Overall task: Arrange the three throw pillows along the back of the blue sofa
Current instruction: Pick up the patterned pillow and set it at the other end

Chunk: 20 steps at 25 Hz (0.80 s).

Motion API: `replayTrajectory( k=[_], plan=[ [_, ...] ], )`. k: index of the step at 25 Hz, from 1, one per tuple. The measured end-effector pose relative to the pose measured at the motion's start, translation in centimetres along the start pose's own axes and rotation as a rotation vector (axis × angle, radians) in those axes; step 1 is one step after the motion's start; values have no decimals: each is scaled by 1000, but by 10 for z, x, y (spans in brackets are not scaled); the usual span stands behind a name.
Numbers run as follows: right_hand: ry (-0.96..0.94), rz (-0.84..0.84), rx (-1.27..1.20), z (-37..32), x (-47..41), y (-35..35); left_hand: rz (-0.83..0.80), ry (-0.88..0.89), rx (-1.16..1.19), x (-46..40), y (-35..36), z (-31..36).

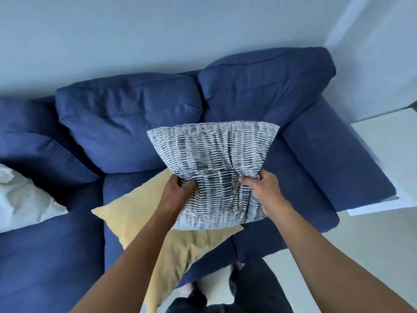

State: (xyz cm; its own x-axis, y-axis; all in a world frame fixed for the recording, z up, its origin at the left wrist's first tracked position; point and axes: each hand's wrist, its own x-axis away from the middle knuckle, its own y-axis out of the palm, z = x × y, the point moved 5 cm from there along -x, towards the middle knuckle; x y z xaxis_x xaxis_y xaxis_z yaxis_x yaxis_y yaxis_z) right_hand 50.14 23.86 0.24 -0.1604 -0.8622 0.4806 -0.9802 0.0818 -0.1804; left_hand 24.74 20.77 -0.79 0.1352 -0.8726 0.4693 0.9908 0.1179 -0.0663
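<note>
While both hands grip a patterned pillow (212, 168), pale walls (112, 37) back the blue sofa (126, 123).

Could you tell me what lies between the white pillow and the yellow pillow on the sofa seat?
Only bare blue seat separates white pillow from yellow pillow, in the head view.

Bare back cushions (130, 118) offer room; yellow pillow (144, 220) crowds the seat below

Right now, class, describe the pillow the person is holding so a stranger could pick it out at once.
Start at the blue sofa and look to its right end, by the armrest. There, in front of the back cushion, both hands grip the patterned pillow by its lower edge. Unlike the plain yellow pillow under it and the white pillow far left, it has grey-and-white dashed stripes.
</note>
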Motion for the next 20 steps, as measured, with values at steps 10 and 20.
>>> replayTrajectory(
  k=[10,20],
  plan=[
    [-14,-1,-94,-18,-105,-136,49,-5,3,-73,154,48],
    [23,130,-116,-21,-274,-219,326,-140,147,-182,279,46]
  ],
)
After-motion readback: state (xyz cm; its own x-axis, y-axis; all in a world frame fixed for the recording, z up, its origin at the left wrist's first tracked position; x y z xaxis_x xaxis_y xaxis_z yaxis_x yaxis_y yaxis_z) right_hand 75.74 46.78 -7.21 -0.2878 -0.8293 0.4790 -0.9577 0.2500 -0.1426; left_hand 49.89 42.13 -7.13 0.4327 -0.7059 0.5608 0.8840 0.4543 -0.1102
